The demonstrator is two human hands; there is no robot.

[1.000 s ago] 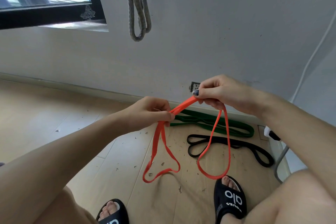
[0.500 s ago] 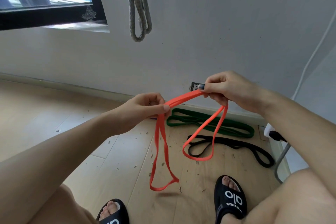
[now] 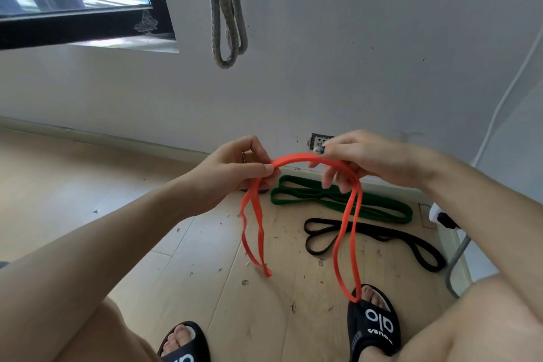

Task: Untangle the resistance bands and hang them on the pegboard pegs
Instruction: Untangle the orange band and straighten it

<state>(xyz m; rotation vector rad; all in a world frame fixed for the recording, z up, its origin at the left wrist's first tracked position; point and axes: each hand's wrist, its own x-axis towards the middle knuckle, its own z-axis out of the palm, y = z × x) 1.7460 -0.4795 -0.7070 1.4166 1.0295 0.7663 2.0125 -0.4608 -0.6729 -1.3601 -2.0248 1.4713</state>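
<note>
An orange resistance band (image 3: 346,232) arcs between both hands at chest height. My left hand (image 3: 235,167) pinches it between thumb and fingers; a twisted double strand hangs from that pinch. My right hand (image 3: 361,156) holds the other side with fingers curled over it, and a longer loop drops from there to my right foot. A green band (image 3: 382,209) lies folded on the floor by the wall. A black band (image 3: 411,247) lies in front of it. A grey band (image 3: 227,9) hangs on the wall above. No pegs are in view.
A dark-framed window (image 3: 88,23) sits at the upper left. A wall socket (image 3: 318,141) is low on the wall behind my hands. A metal chair leg (image 3: 457,258) and a white cable (image 3: 505,91) stand at the right. Debris dots the wooden floor (image 3: 88,191).
My hands rose and came closer together, so the stretch between them now bows upward. The right-hand loop lengthened down to my foot; the left-hand strand hangs narrower and twisted.
</note>
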